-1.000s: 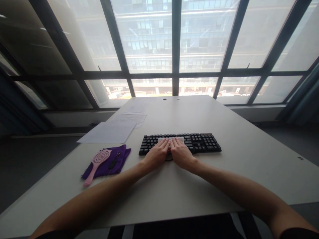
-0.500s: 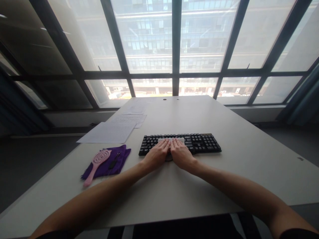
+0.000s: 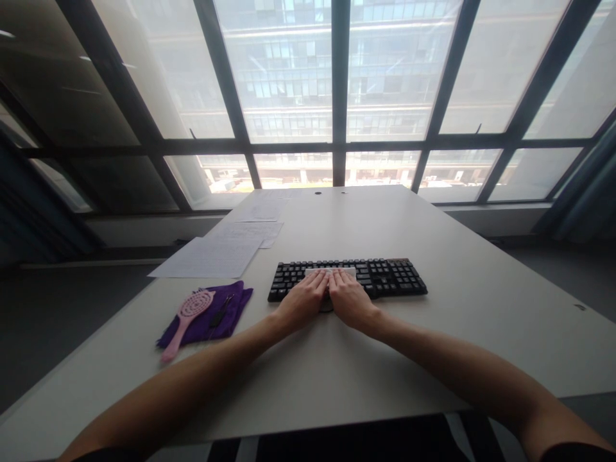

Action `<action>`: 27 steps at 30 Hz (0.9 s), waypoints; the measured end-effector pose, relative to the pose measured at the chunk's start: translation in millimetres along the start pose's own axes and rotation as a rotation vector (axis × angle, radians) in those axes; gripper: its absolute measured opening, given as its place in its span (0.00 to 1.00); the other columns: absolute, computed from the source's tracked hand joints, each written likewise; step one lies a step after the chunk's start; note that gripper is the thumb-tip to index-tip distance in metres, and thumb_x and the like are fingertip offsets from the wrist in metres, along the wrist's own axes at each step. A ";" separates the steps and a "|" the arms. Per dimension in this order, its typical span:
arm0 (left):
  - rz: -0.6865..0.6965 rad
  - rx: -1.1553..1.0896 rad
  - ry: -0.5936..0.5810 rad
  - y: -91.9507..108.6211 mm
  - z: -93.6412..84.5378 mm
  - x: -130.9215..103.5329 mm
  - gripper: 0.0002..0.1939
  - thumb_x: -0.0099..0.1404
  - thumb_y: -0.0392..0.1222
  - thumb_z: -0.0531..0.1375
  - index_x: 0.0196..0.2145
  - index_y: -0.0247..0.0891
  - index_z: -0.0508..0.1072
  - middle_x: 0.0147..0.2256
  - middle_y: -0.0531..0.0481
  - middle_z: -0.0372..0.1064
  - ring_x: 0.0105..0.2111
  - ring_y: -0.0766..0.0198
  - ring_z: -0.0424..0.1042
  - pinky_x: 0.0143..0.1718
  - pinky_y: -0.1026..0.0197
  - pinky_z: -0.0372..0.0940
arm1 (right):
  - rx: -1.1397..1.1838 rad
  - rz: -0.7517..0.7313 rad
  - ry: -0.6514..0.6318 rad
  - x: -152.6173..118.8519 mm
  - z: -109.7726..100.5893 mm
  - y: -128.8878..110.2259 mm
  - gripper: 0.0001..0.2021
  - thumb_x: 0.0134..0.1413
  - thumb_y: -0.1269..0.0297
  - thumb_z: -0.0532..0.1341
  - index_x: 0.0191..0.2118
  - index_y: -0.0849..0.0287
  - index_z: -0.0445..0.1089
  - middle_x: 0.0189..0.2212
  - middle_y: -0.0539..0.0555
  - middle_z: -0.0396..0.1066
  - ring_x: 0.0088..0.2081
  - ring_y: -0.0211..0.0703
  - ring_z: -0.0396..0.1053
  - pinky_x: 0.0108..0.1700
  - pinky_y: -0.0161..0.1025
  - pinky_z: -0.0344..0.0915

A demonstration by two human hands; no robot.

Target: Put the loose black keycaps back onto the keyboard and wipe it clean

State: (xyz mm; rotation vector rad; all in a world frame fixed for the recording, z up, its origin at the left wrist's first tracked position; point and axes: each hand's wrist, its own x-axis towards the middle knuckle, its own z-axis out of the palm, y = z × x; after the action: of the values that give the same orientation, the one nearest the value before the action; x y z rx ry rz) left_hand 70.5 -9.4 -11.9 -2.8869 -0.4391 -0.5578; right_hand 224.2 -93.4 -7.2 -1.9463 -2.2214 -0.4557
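A black keyboard (image 3: 397, 277) lies across the white table in front of me. Over its middle keys rests a folded white wipe or tissue (image 3: 349, 271), partly hidden by my fingers. My left hand (image 3: 304, 296) and my right hand (image 3: 350, 296) lie side by side on it, palms down, with fingers stretched out flat and pointing forward. Their fingertips press on the white piece; the thumbs are mostly hidden. Below the hands, at the keyboard's near edge, a small dark rounded shape (image 3: 326, 308) shows, too covered to name.
On the left, a pink hairbrush (image 3: 192, 307) and a small black tool (image 3: 220, 313) lie on a folded purple cloth (image 3: 235, 314). Printed papers (image 3: 206, 258) are spread along the left edge of the white table (image 3: 385, 378). Large windows stand beyond its far end.
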 end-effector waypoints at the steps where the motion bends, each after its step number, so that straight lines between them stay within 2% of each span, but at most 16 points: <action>1: -0.003 -0.001 -0.001 -0.1 0.3 -0.1 0.27 0.67 0.27 0.51 0.63 0.24 0.64 0.63 0.30 0.64 0.65 0.50 0.63 0.68 0.47 0.59 | -0.001 0.000 -0.002 0.0 -0.1 0.0 0.26 0.63 0.76 0.50 0.64 0.80 0.63 0.64 0.77 0.61 0.66 0.57 0.61 0.67 0.49 0.57; 11: 0.014 -0.005 0.022 2.2 -6.7 2.2 0.23 0.68 0.26 0.54 0.60 0.25 0.68 0.59 0.32 0.69 0.62 0.52 0.68 0.66 0.49 0.62 | -0.032 0.013 -0.033 -3.2 -9.3 -6.7 0.24 0.64 0.77 0.51 0.63 0.81 0.64 0.61 0.79 0.64 0.64 0.59 0.64 0.65 0.49 0.59; 19: 0.041 -0.051 0.050 2.8 -11.6 2.5 0.19 0.69 0.28 0.58 0.56 0.30 0.72 0.56 0.37 0.73 0.59 0.54 0.72 0.62 0.52 0.67 | -0.034 0.054 -0.138 -6.0 -27.6 -16.6 0.23 0.65 0.77 0.50 0.62 0.83 0.65 0.60 0.80 0.64 0.63 0.61 0.65 0.62 0.48 0.63; 27: 0.061 -0.149 0.082 7.1 -19.5 3.2 0.18 0.70 0.31 0.59 0.56 0.36 0.72 0.54 0.43 0.75 0.56 0.57 0.74 0.60 0.53 0.69 | 0.056 0.183 -0.225 -8.5 -46.1 -23.9 0.22 0.65 0.77 0.50 0.60 0.81 0.68 0.57 0.76 0.70 0.61 0.58 0.68 0.58 0.45 0.66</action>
State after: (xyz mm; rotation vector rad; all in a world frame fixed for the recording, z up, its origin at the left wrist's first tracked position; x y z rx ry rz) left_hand 69.1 -19.5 6.4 -2.9926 -0.3088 -0.7250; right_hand 198.0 -119.0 30.6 -2.2420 -2.1236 -0.1548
